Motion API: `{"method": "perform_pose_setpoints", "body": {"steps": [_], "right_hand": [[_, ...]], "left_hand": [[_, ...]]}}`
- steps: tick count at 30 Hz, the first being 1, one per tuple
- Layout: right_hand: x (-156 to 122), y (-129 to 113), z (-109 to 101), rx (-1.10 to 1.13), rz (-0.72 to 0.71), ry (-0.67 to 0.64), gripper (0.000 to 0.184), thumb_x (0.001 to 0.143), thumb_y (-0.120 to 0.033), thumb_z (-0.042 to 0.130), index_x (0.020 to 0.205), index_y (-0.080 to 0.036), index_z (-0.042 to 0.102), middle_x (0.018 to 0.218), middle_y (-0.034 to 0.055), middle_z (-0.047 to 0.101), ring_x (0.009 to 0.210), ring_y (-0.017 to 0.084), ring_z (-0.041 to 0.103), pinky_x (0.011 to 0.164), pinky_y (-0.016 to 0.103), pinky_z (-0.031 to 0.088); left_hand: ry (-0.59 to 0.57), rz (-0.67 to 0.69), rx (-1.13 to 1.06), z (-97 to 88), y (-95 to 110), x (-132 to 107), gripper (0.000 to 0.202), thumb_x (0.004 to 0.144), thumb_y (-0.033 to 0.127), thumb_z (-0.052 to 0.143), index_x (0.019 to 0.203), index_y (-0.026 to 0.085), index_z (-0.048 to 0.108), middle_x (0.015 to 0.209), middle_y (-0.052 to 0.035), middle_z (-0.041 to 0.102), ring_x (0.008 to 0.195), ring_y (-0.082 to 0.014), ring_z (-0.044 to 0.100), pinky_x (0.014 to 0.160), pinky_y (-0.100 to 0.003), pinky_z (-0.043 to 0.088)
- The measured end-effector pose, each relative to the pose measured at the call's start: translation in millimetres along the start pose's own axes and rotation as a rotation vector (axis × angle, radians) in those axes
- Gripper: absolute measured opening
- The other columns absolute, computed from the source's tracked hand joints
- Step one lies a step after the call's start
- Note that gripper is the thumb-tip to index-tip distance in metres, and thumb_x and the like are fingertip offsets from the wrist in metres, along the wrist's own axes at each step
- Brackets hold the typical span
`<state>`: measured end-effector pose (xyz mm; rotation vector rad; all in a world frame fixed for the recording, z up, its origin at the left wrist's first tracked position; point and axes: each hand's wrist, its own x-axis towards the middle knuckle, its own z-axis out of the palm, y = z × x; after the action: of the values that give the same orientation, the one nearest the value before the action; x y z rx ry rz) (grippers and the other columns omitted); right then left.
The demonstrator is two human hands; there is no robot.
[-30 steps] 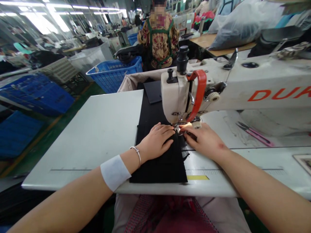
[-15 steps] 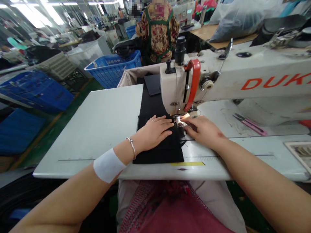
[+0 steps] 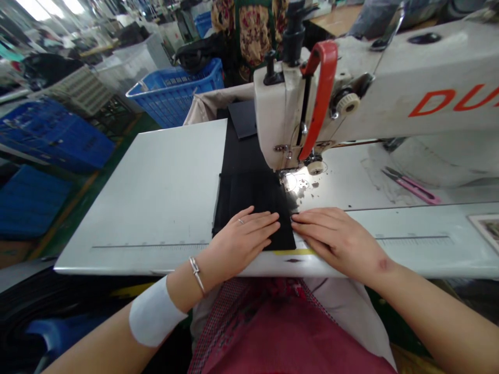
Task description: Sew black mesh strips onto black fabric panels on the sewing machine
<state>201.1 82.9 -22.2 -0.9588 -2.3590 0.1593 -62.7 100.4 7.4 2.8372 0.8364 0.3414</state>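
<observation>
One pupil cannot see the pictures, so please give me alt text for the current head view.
A person's left hand rests on black cloth at a white sewing machine, the right hand at the cloth's right edge. Pink-handled snips lie further right; a blue basket stands beyond the table.

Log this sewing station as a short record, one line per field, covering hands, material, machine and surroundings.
Left hand: laid flat on the black fabric
Right hand: fingertips at the fabric's right edge; grip unclear
Left wrist: metal bracelet, white band above
Support: white table
Machine: white sewing machine, red lever, light on beneath its head
Tool: pink-handled snips, lying apart from both hands
Beyond: blue basket
</observation>
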Motion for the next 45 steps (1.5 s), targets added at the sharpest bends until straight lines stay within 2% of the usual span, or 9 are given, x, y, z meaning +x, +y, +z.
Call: {"method": "perform_pose_setpoints", "body": {"steps": [5,8,10,14,16,19,21,33,45], "right_hand": [[0.1,-2.2,-1.1,-0.044,0.01,-0.051,0.03,0.091,-0.017,0.054,0.12,-0.02,0.062,0.121,0.0059,0.065,0.112,0.021,0.059,0.096,0.041,0.048],[-0.2,-2.6,-1.0,-0.065,0.022,-0.08,0.036,0.09,-0.018,0.054,0.125,-0.022,0.06,0.121,0.0062,0.065,0.112,0.023,0.059,0.095,0.042,0.048],[-0.4,-2.5,-0.7,-0.072,0.016,-0.088,0.037,0.09,-0.018,0.054,0.126,-0.022,0.06,0.121,0.0064,0.065,0.111,0.024,0.059,0.094,0.043,0.049],[1.0,-3.9,-0.3,-0.088,0.013,-0.081,0.036,0.09,-0.016,0.053,0.124,-0.02,0.061,0.124,0.0073,0.063,0.115,0.025,0.056,0.097,0.044,0.047],[2.7,-5.9,-0.5,-0.093,0.008,-0.075,0.035,0.089,-0.015,0.053,0.123,-0.019,0.061,0.128,0.0076,0.061,0.121,0.026,0.052,0.1,0.046,0.045],[5.7,-9.8,-1.1,-0.079,0.001,-0.08,0.038,0.088,-0.013,0.052,0.125,-0.019,0.059,0.126,0.007,0.062,0.121,0.024,0.052,0.103,0.046,0.042],[7.5,-12.0,-1.7,-0.072,0.004,-0.089,0.04,0.089,-0.012,0.051,0.127,-0.019,0.057,0.122,0.0063,0.064,0.115,0.022,0.055,0.104,0.046,0.042],[25.5,-0.4,-5.8,-0.097,0.005,-0.14,0.038,0.089,-0.015,0.051,0.125,-0.023,0.058,0.118,0.0044,0.066,0.109,0.022,0.059,0.1,0.045,0.044],[44.2,22.4,-3.8,-0.168,-0.001,-0.204,0.031,0.09,-0.019,0.05,0.118,-0.017,0.061,0.121,0.0079,0.065,0.11,0.024,0.059,0.096,0.044,0.046]], "left_hand": [[-0.082,-0.33,0.056,-3.1,6.9,-52.5,0.059,0.099,0.032,0.043,0.15,0.02,0.017,0.155,-0.0075,0.025,0.145,-0.0232,0.02,0.12,-0.053,0.021],[-0.074,-0.384,0.056,-3.2,6.6,-75.3,0.06,0.099,0.031,0.041,0.151,0.02,0.015,0.156,-0.008,0.022,0.144,-0.0228,0.022,0.12,-0.049,0.025],[-0.065,-0.384,0.067,-7.5,5.7,-77.4,0.056,0.098,0.032,0.043,0.149,0.021,0.022,0.154,-0.0076,0.029,0.142,-0.0231,0.029,0.119,-0.05,0.027],[0.108,-0.357,0.125,-18.4,5.8,-45.9,0.038,0.096,0.028,0.048,0.133,0.021,0.049,0.139,-0.0067,0.052,0.13,-0.0229,0.045,0.117,-0.051,0.029],[0.165,-0.243,0.107,-17.5,6.0,-20.1,0.034,0.096,0.025,0.048,0.129,0.018,0.053,0.139,-0.0078,0.051,0.132,-0.0223,0.042,0.118,-0.048,0.029],[0.035,-0.057,0.04,-7.0,3.1,11.6,0.041,0.096,0.033,0.049,0.134,0.016,0.047,0.147,-0.0087,0.042,0.14,-0.0231,0.032,0.12,-0.049,0.024],[-0.055,-0.038,-0.001,0.8,-1.3,21.6,0.044,0.096,0.038,0.049,0.135,0.017,0.045,0.147,-0.008,0.041,0.14,-0.0231,0.031,0.12,-0.05,0.021],[-0.072,-0.058,-0.062,4.2,-23.5,29.8,0.039,0.097,0.033,0.047,0.134,0.022,0.047,0.146,-0.0042,0.043,0.138,-0.0211,0.033,0.12,-0.049,0.02],[-0.046,-0.057,-0.033,6.0,-49.3,49.5,0.037,0.096,0.03,0.048,0.132,0.023,0.049,0.144,-0.0039,0.045,0.136,-0.0202,0.036,0.119,-0.048,0.022]]}}
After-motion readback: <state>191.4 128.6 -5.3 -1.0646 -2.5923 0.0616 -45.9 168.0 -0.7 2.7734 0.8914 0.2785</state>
